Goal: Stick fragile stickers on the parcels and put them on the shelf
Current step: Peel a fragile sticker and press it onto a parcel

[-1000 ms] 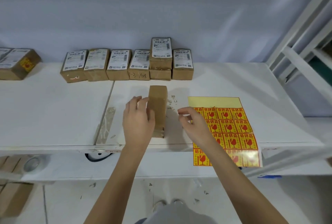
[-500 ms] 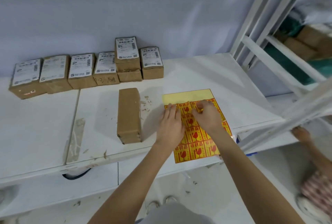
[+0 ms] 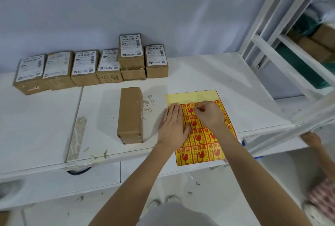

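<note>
Brown parcel (image 3: 130,115) lay flat, lengthwise near-to-far, unlabelled face up. Just right: yellow fragile-sticker sheet (image 3: 192,96), top strip bare, near edge overhanging. Labelled parcels (image 3: 85,68) rowed far left.

On the counter (image 3: 208,73), a row of parcels (image 3: 87,68) lines the back wall, one stacked on another. Before them a lone parcel (image 3: 130,115) stands on edge; the sticker sheet (image 3: 199,150) lies right of it. The shelf (image 3: 282,66) rises at far right.
</note>
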{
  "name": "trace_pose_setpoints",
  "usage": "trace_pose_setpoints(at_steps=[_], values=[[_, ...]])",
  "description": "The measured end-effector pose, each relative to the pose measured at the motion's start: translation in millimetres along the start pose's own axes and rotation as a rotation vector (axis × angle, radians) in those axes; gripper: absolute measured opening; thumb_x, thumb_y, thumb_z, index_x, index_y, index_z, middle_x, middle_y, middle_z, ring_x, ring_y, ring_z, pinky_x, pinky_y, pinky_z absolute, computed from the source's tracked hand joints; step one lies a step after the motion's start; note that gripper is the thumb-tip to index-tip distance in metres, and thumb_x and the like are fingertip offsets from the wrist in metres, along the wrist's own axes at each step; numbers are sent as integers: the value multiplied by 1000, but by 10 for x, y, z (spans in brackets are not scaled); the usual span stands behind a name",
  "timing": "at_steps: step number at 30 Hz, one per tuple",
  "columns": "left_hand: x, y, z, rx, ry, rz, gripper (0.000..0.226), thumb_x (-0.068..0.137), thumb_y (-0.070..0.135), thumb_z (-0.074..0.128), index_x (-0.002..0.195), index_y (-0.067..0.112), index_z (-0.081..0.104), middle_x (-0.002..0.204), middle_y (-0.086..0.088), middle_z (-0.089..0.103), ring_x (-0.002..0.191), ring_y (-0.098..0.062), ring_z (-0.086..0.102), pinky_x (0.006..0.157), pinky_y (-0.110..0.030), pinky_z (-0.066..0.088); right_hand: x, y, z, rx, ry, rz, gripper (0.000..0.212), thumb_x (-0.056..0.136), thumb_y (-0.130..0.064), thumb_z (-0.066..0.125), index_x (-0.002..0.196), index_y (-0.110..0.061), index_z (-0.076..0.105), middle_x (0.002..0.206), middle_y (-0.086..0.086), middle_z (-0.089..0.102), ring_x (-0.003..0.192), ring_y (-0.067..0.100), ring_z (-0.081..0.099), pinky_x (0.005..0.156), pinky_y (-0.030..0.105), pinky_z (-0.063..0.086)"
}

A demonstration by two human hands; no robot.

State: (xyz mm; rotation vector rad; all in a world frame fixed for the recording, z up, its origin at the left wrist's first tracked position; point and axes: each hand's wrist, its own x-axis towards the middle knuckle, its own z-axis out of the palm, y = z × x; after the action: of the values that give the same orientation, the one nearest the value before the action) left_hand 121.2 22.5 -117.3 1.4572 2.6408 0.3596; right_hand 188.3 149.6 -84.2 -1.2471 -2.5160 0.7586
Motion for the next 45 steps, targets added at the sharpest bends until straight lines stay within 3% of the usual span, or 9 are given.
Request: trace_pose_setpoints(at_steps=[7,20,23,27,29,33,36,41,45], values=[[-3,0,16,1,23,5,85,83,57,-6,150,7,8,159,-8,6,146,-19,-2,114,-33,-13,107,56,-29,151,-117,82,22,90,-29,57,90,-13,72,78,-1,64,82,18,61,67,26,40],[9,12,42,36,18,-8,86,80,57,-11,150,8,2,159,-8,-2,146,-19,-8,112,-31,-17,144,73,-87,311,-142,183,23,91,-26,57,93,-8,72,85,5,68,81,19,57,68,28,42],[0,23,29,35,23,-9,88,83,62,-13,150,8,4,159,-8,0,146,-19,-7,113,-31,-16,165,93,-162,361,-159,220,26,92,-25,57,106,-6,69,95,7,67,87,21,59,77,33,49],[-11,23,37,45,20,-17,87,81,59,-14,151,9,3,159,-6,-1,146,-18,-8,114,-31,-15,155,88,-200,435,-183,242,20,91,-24,59,100,-9,69,92,7,68,86,21,60,86,41,52],[-4,26,21,28,12,-21,86,80,58,-9,151,10,6,159,-6,3,146,-18,-5,116,-32,-11,150,73,-226,505,-160,254,16,91,-24,60,91,-11,70,87,6,68,80,18,59,81,38,52],[82,5,-94,24,26,-10,65,93,51,22,144,11,29,152,-7,27,141,-21,20,116,-35,11,148,23,-313,689,-61,287,14,91,-21,59,89,-11,68,73,0,63,65,11,55,61,24,44],[133,24,-165,83,58,1,79,80,54,3,135,11,40,137,-5,42,127,-20,35,107,-35,25,132,26,-383,822,7,336,7,90,-18,59,88,-15,64,76,-1,62,67,10,57,59,22,46],[169,12,-155,112,49,-7,87,75,56,-2,139,11,36,136,-3,40,124,-20,34,103,-34,27,42,107,-442,876,-7,337,3,87,-14,64,89,-15,64,77,0,61,71,12,57,63,24,46],[237,26,-171,129,31,-26,60,91,52,31,133,10,42,130,-5,43,119,-23,37,99,-35,29,-56,131,-405,791,-39,308,9,86,-13,65,95,-11,65,74,2,60,69,13,56,60,23,43]])
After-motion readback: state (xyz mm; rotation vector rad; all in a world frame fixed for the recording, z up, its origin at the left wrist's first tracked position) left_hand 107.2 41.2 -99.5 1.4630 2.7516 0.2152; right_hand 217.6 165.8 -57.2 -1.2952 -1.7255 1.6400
